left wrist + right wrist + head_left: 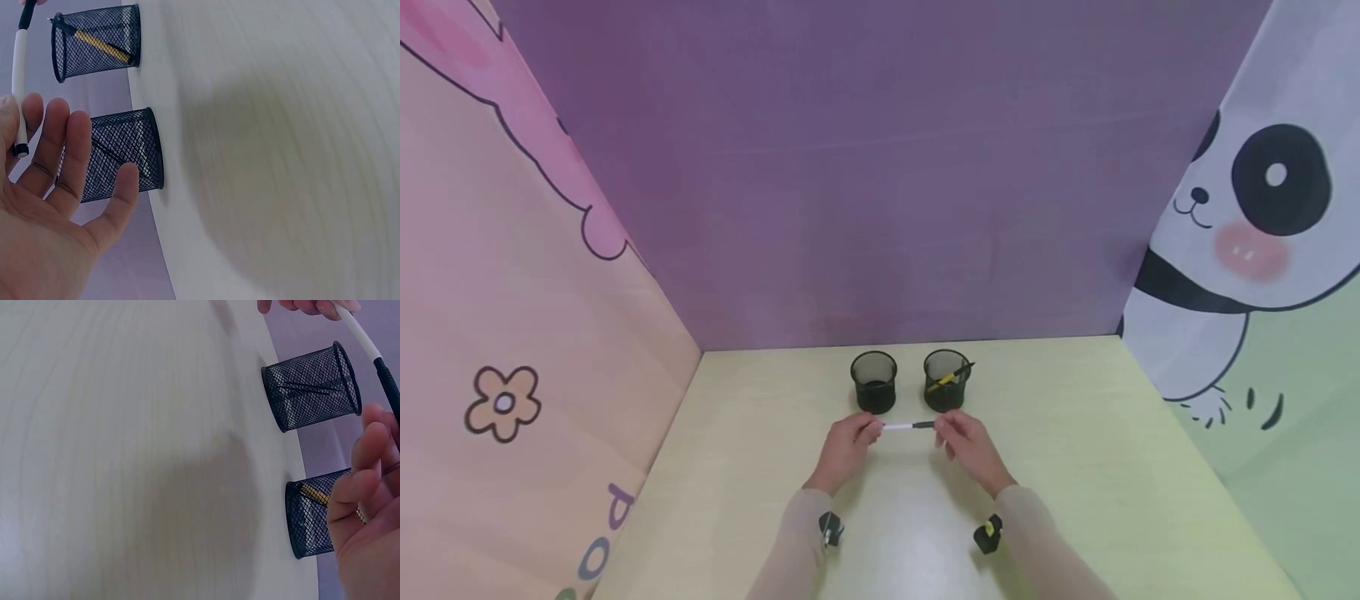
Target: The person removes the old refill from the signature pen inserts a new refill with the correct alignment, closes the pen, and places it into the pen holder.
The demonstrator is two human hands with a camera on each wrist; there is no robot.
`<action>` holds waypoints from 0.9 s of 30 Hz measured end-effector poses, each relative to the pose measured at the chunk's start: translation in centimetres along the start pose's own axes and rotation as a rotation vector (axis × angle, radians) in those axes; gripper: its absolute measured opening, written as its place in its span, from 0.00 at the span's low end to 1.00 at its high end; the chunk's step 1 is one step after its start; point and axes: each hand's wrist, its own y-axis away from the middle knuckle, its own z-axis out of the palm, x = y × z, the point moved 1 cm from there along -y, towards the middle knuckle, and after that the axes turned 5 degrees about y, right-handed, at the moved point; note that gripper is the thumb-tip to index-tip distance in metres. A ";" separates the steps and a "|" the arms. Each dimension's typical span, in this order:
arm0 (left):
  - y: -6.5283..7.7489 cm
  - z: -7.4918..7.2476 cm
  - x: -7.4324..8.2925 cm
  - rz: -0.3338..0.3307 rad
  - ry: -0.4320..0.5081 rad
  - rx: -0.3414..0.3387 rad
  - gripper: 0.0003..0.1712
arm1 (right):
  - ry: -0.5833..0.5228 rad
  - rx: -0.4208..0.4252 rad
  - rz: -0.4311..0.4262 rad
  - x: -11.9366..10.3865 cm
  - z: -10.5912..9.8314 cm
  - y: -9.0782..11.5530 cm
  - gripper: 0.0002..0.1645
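Both hands hold a slim white marker pen (897,427) with a black ribbed end, level between them over the table. My left hand (844,448) pinches the white barrel near its black end plug between thumb and forefinger; the other fingers are spread, as the left wrist view shows. At the black ribbed end, my right hand (973,452) grips with its fingertips. Just beyond the hands stand two black mesh pen cups, a left cup (876,402) and a right cup (942,402). A yellow-and-black pen-like stick (100,45) leans in the right cup.
The pale wooden table (737,467) runs back to a purple wall panel (880,183). Printed panels with a flower (503,404) and a panda (1255,275) flank it. Small dark devices (831,528) sit on both wrists.
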 end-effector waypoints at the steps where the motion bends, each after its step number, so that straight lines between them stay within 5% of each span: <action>1: 0.0 0.0 0.0 0.002 0.001 0.002 0.13 | -0.003 0.001 0.003 0.0 0.0 0.0 0.18; 27: 0.0 -0.6 -1.0 -0.008 -0.001 -0.008 0.13 | -0.031 0.019 -0.010 0.9 -0.5 0.0 0.15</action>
